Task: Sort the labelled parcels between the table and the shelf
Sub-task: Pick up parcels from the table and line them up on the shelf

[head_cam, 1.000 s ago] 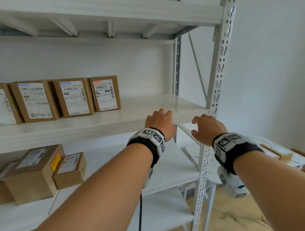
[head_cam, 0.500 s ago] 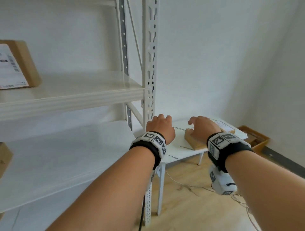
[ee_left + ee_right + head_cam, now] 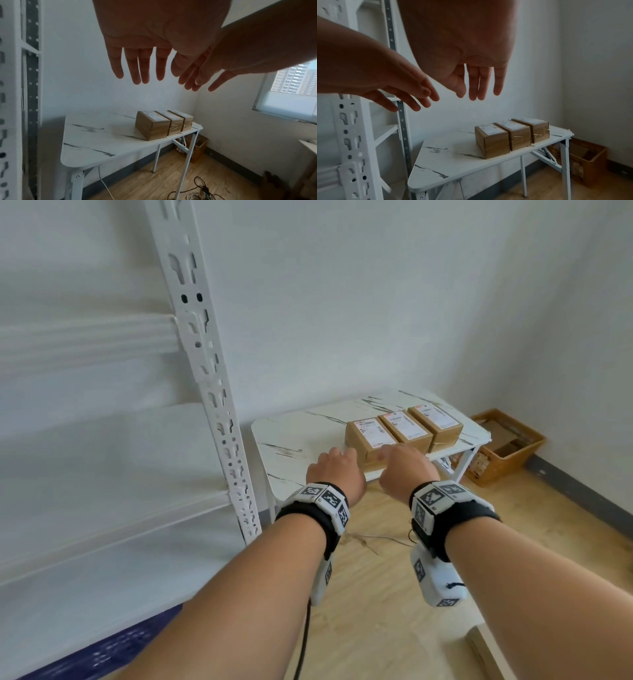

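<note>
Three brown labelled parcels stand side by side on the white marble-patterned table [image 3: 291,436]: the nearest parcel [image 3: 368,440], the middle parcel [image 3: 404,428] and the far parcel [image 3: 435,419]. My left hand [image 3: 337,470] and right hand [image 3: 404,467] reach out side by side in the air short of the nearest parcel, holding nothing. The left wrist view shows the left hand [image 3: 139,67] with fingers straight and spread, high above the parcels [image 3: 152,124]. In the right wrist view the right hand [image 3: 479,83] hangs with relaxed fingers. The white shelf [image 3: 102,460] is at my left.
The shelf's perforated upright post [image 3: 212,392] stands between the shelf and the table. A brown basket [image 3: 507,460] sits on the wooden floor beyond the table. Cables [image 3: 197,189] lie on the floor under the table. A blue crate [image 3: 102,648] shows under the shelf.
My view has swung right from the shelf with its parcels to the table. Both empty hands have left the shelf edge and moved toward the table's parcels.
</note>
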`<state>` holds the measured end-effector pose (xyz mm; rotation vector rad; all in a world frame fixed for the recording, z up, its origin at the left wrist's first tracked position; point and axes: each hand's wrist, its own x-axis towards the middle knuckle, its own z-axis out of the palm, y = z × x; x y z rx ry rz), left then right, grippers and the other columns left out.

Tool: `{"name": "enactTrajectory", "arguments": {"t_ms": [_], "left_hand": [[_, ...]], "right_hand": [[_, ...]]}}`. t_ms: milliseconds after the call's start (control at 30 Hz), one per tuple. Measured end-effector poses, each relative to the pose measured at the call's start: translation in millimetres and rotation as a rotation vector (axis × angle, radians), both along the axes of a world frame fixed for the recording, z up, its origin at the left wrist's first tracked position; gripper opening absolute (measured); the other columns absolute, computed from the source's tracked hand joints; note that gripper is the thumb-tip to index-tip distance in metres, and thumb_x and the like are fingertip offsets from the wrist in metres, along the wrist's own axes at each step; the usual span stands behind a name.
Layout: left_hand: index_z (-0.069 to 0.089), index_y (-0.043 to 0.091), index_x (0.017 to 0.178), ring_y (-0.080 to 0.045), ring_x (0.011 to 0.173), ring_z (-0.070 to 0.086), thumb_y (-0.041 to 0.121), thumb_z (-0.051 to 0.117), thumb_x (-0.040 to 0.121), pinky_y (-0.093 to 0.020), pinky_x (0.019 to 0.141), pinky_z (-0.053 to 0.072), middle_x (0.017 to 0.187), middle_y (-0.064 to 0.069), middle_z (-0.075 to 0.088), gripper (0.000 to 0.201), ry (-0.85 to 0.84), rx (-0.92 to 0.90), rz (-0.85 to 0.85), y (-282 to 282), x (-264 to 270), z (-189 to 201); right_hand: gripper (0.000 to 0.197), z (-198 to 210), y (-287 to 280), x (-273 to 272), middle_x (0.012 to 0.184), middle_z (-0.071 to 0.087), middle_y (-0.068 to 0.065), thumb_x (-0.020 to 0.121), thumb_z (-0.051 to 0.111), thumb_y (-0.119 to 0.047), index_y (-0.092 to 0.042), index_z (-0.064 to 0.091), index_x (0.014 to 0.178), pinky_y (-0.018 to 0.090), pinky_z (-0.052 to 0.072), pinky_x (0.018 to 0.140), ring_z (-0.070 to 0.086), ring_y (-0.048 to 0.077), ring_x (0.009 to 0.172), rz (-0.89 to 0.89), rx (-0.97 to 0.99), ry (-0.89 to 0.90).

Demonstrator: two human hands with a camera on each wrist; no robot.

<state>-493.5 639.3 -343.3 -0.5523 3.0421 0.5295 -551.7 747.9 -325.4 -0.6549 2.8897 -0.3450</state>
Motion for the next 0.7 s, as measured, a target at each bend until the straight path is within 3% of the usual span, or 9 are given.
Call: {"name": "enactTrajectory", "arguments": {"t_ms": [233, 467, 700], "left_hand": [[0.046, 0.017, 0.136, -0.028, 0.123, 0.046, 0.028, 0.041, 0.099, -0.042, 0.099, 0.042, 0.135, -0.008, 0.048, 0.038, -0.098, 0.056, 0.041, -29.9, -67.8, -38.9], [0.044, 0.016, 0.137, -0.028, 0.123, 0.046, 0.031, 0.038, 0.101, -0.041, 0.098, 0.042, 0.135, -0.008, 0.047, 0.039, -0.127, 0.109, 0.045, -68.2, -163.1, -59.6], [0.041, 0.015, 0.139, -0.029, 0.123, 0.048, 0.034, 0.044, 0.099, -0.042, 0.097, 0.045, 0.136, -0.010, 0.047, 0.044, -0.201, 0.176, 0.055, -91.0, -229.7, -85.9]], "right_hand": [[0.044, -43.9, -5.2, -68.7, 0.135, 0.055, 0.005, 0.091, 0.050, -0.006, -0.019, 0.056, 0.132, 0.039, 0.049, 0.098, 0.053, 0.024, 0.121, -0.037, 0.047, -0.071], [0.044, -67.4, -38.8, -157.1, 0.122, 0.060, 0.003, 0.088, 0.049, -0.005, -0.020, 0.055, 0.129, 0.036, 0.052, 0.087, 0.056, 0.022, 0.110, -0.042, 0.123, -0.108], [0.048, -87.4, -52.6, -215.7, 0.132, 0.056, 0.003, 0.090, 0.053, -0.007, -0.019, 0.051, 0.136, 0.028, 0.043, 0.078, 0.056, 0.022, 0.113, -0.072, 0.097, -0.171]]}}
